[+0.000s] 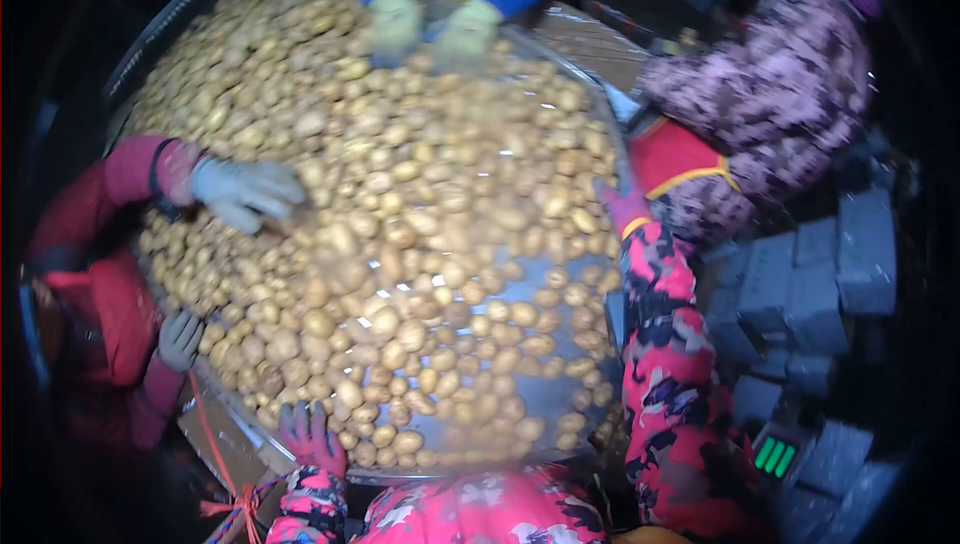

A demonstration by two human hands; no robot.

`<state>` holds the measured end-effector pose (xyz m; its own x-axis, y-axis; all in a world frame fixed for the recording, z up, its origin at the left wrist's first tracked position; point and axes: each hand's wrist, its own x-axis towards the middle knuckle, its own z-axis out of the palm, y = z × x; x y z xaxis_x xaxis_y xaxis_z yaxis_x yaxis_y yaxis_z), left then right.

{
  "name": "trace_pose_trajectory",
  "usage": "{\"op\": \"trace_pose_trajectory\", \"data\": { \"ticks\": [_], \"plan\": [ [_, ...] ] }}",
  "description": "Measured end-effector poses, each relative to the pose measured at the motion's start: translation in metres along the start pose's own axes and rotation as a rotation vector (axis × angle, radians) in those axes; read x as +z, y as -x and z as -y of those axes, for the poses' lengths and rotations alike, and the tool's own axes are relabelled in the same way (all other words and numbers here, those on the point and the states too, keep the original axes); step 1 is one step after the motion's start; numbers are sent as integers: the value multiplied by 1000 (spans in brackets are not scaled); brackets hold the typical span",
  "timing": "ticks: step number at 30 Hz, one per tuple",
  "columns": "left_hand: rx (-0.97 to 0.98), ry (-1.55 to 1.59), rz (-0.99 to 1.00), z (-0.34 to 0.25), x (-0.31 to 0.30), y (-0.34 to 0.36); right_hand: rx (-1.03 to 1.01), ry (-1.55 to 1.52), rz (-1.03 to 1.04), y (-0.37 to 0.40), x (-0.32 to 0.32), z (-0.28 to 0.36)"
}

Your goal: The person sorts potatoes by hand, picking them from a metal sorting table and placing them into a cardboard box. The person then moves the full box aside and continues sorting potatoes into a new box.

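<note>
A large round metal table [530, 394] is covered with many potatoes [290, 344]. My left hand [314, 440], in a pink glove with greyish fingertips, lies at the near rim with its fingers spread, touching the potatoes there. My right arm stretches along the right side of the table. At its end my right hand [623, 206], gloved in pink, is by the right rim beside the potatoes. Its fingers look stretched out and apart, though slightly blurred, and nothing shows in them. Some potatoes in the middle are smeared by motion.
Across the table, a person in blue sleeves has both gloved hands [430, 32] on the potatoes. At left, a person in red reaches over them with a grey glove [245, 192]. A person in purple camouflage [775, 94] leans in at right. Grey boxes [800, 274] are stacked there.
</note>
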<state>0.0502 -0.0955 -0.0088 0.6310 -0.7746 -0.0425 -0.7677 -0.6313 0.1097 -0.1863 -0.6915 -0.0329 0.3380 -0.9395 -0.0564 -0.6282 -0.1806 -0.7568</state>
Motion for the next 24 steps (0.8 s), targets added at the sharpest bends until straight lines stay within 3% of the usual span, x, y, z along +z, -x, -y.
{"op": "trace_pose_trajectory", "data": {
  "ticks": [1,2,5,7,9,12,13,17,18,19,20,22,23,24],
  "plan": [
    [-11,-5,17,-2,-4,-3,-13,-42,-76,-14,23,20],
    [-16,-3,38,-2,-7,-6,-110,298,-155,-25,49,13],
    [-11,-1,-1,-1,-6,-9,-82,-435,80,18,126,58],
    [-21,16,8,-2,-8,-11,-492,-137,-155,84,166,87],
    [-8,25,3,1,-8,-11,-603,-135,-99,126,176,113],
    [3,38,-3,1,-8,-11,156,-1092,614,145,165,123],
    [6,38,-16,0,-9,-12,-318,-591,578,151,140,154],
    [73,38,-72,0,-12,-16,132,-1117,753,176,146,162],
    [64,73,-199,-6,-7,-20,224,-1200,791,182,141,171],
    [83,178,-289,-23,-22,-27,30,-1014,751,193,143,175],
    [32,410,-301,-44,-34,-36,-24,-975,790,205,147,178],
    [-391,1879,61,-83,-60,-59,-137,-898,860,231,156,184],
    [-308,1888,151,-78,-60,-61,14,-1034,920,240,153,188],
    [-222,1891,240,-72,-60,-63,1,-926,848,243,151,187]
  ]
}}
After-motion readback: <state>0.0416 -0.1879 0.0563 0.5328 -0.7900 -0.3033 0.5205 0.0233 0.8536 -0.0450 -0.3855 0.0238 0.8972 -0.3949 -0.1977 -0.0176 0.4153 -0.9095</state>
